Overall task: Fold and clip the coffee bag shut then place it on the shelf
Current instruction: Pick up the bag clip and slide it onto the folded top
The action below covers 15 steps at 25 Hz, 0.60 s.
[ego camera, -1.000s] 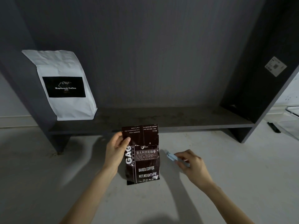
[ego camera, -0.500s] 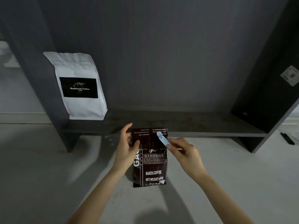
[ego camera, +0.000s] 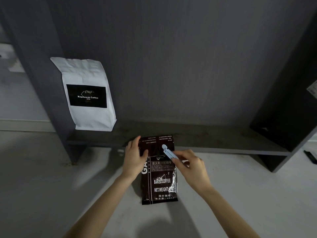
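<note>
- The shelf (ego camera: 188, 143) is a low dark board with bare room along its middle, which looks like the spot meant for the bag.
- A white coffee bag (ego camera: 89, 97) leans at the shelf's left end, out of the way.
- The dark coffee bag (ego camera: 158, 179) stands on the floor just in front of the shelf, top flap folded down.
- The left hand (ego camera: 134, 158) is curled round the bag's top left corner, thumb pressing the fold flat.
- The right hand (ego camera: 189, 166) pinches the pale blue clip (ego camera: 167, 152), its tip over the fold, apparently to fasten it.

Dark brown coffee bag (ego camera: 158, 176) with white lettering; clip (ego camera: 169, 152) seemingly pale blue.
</note>
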{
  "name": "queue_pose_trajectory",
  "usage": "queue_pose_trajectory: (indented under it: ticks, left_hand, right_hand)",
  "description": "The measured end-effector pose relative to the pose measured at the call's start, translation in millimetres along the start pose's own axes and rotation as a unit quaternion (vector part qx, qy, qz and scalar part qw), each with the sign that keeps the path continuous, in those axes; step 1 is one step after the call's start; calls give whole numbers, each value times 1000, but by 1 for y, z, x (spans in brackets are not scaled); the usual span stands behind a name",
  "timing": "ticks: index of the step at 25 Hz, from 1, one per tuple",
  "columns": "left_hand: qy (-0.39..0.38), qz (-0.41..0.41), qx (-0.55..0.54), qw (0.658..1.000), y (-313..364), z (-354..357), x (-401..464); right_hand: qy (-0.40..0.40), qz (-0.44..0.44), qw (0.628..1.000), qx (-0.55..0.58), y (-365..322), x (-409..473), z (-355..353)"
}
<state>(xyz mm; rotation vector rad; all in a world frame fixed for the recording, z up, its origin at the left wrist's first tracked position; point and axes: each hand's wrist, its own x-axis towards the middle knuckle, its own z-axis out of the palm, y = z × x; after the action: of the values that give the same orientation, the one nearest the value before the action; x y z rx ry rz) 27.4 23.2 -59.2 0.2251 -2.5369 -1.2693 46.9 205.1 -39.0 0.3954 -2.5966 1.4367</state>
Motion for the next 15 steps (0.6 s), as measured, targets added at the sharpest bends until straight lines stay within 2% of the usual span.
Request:
queue_pose_trajectory:
  ticks: [5, 7, 9, 11, 13, 15]
  left_hand:
    - [7, -4, 19, 1000, 7, -9, -3]
    - [44, 38, 30, 998, 16, -18, -11]
    - [61, 115, 22, 991, 29, -26, -25]
    - [22, 141, -27, 989, 41, -30, -40]
    - [-34, 120, -83, 989, 48, -30, -49]
    - [-55, 109, -111, 986, 51, -29, -51]
  right_hand:
    - [10, -12, 1000, -7, 0, 0, 0]
    - [14, -35, 999, -15, -4, -2, -3]
    - [19, -78, 996, -31, -9, -3, -6]
    - [34, -131, 989, -53, -13, -4, -8]
    - [41, -163, 983, -74, -16, -7, -8]
    - [46, -177, 979, -92, -20, -11, -8]
